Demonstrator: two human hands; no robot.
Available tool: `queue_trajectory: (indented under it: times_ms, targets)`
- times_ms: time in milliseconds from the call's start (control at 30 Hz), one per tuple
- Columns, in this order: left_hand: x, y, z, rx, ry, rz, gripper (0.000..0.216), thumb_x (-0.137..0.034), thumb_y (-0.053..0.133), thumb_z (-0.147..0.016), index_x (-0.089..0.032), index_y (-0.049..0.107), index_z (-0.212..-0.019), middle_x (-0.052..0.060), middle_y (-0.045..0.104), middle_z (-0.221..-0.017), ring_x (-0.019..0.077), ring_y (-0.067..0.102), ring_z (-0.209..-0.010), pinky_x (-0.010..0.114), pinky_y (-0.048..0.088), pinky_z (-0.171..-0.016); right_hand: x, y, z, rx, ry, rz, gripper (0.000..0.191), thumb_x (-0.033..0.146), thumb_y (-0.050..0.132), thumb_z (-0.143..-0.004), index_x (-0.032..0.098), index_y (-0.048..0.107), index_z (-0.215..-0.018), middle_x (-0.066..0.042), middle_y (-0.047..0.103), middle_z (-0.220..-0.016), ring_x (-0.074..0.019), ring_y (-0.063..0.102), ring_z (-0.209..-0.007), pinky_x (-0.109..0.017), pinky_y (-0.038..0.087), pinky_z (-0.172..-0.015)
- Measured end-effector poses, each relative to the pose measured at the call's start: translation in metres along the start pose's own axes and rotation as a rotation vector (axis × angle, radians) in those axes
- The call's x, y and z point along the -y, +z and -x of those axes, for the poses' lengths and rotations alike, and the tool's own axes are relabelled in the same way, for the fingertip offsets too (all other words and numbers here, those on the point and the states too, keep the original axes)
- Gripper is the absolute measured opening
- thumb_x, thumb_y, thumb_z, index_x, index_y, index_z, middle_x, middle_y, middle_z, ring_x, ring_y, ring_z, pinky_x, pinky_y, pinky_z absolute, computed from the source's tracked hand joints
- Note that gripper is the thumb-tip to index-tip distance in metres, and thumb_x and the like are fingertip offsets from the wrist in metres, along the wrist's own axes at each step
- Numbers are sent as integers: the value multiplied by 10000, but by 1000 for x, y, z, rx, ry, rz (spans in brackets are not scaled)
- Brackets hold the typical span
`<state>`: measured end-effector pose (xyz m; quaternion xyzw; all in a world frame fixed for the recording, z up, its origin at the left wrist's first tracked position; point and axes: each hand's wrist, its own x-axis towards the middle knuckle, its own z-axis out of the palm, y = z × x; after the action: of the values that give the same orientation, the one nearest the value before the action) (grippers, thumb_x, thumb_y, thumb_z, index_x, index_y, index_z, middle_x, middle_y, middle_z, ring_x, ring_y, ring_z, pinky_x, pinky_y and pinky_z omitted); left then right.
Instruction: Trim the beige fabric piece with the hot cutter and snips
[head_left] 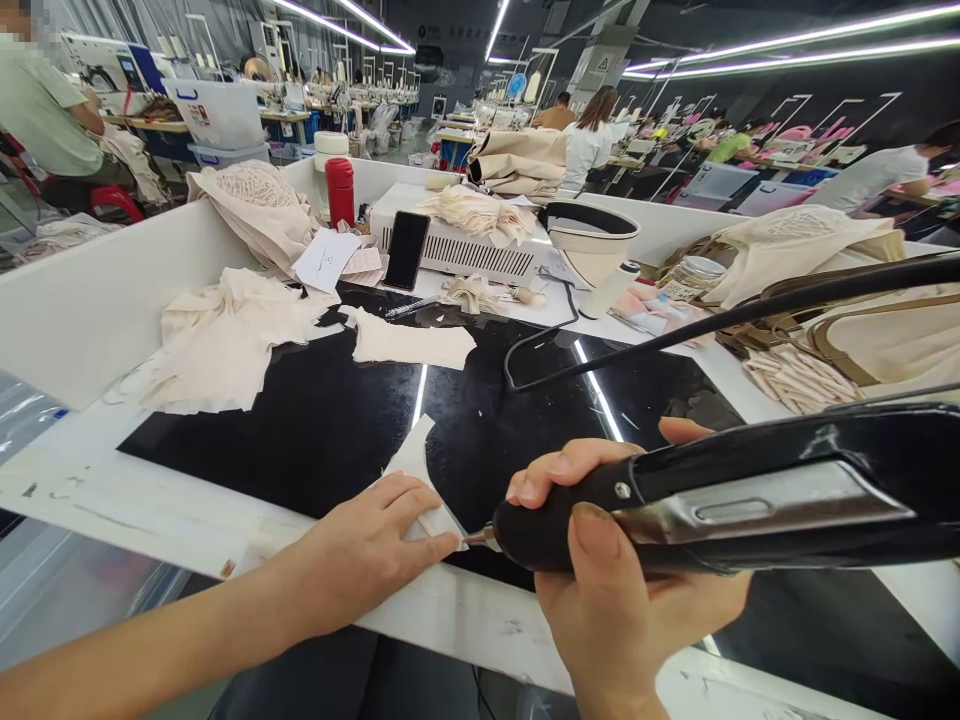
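Observation:
My left hand (390, 535) lies with its fingers outstretched, pressing a small cream fabric piece (417, 449) against the black glossy board (322, 440). Part of that piece is hidden under the palm and fingers. My right hand (615, 600) is wrapped round a black handheld tool (757, 490) with a silver lever along its side. The tool's thin metal tip (480, 538) meets the fabric's lower right corner, close to my left thumb. Beyond my hands, a wider cut cream piece (411, 340) lies on the board, with a heap of cream fabric (225, 340) to its left.
A thick black cable (645, 345) arches over the board's right half. At the back stand a phone (406, 250), a red flask (340, 192) and a vented white box (465, 252). Stacked fabric parts (885, 340) fill the right side. People sit among sewing machines beyond the table.

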<state>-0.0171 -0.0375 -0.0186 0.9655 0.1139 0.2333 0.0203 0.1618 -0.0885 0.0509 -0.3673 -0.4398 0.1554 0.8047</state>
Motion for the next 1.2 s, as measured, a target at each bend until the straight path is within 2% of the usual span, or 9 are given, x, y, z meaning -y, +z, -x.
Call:
queue_trajectory:
  times_ms: [267,567,900,1200]
  targets:
    - [1,1,2,18,-5,1,423,-5,625,-952,-173,651,-1339,153,642,-1197,293,660,-1178,473,613,-1087,-8,6,-11,-60,-12,-10,481,280,906,-848,287,639,-1248,59,722,-807,-147,656,-557,-303,565,-526]
    - [1,3,3,1,-7,48,491,32,657,-911,-159,643,-1363,153,621,-1222,302,645,-1168,492,616,-1080,-17,9,-10,-25,0,-1,496,308,899,-858,283,612,-1262,55,715,-805,-164,660,-556,-320,548,-521]
    - [-1,4,4,-24,-33,-2,460,-6,654,-933,-201,655,-1349,158,627,-1231,303,634,-1253,472,614,-1087,-15,12,-11,-29,23,19,461,222,844,-882,277,597,-1266,66,725,-803,-150,669,-556,-314,562,-547]
    - [-1,2,3,-65,-59,54,420,14,610,-965,-200,684,-1319,163,621,-1237,296,644,-1232,450,641,-1036,-24,19,-17,-41,22,-26,479,261,876,-852,282,602,-1245,71,723,-806,-143,664,-549,-304,561,-544]
